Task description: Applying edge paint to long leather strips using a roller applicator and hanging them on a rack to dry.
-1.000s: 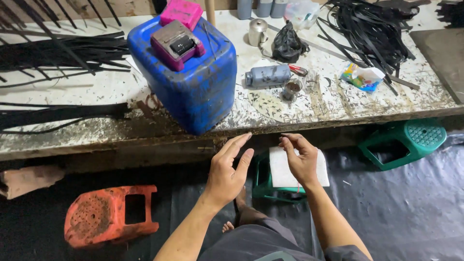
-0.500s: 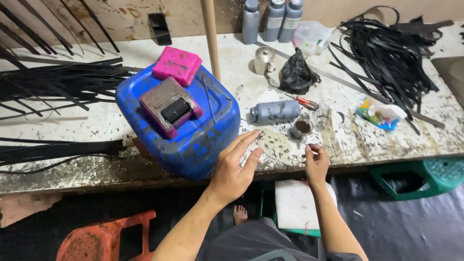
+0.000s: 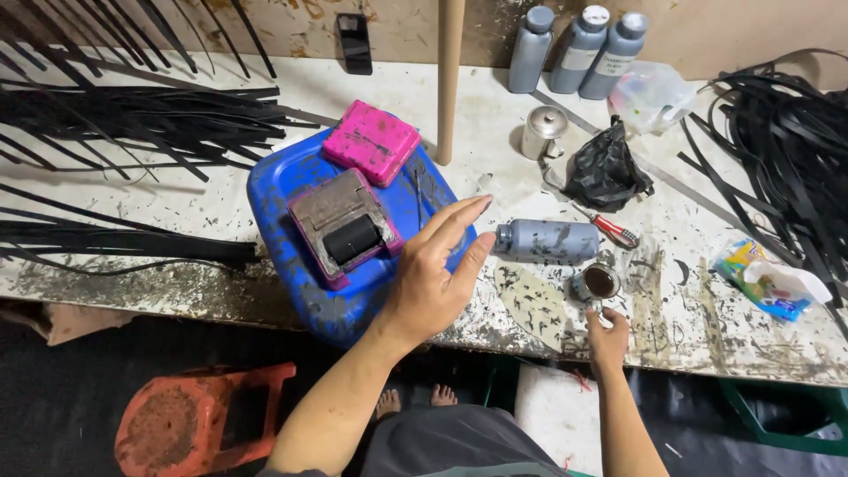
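Two hands reach: the right hand (image 3: 608,340) pinches the small cup (image 3: 600,282) just above its fingers, while the left hand (image 3: 435,274), fingers spread empty, hovers left of the lying grey bottle (image 3: 548,240).

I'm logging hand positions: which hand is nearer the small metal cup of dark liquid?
The right hand: its fingers reach the small metal cup from just below. The left hand hovers open farther to the cup's left, beside the blue jerrycan.
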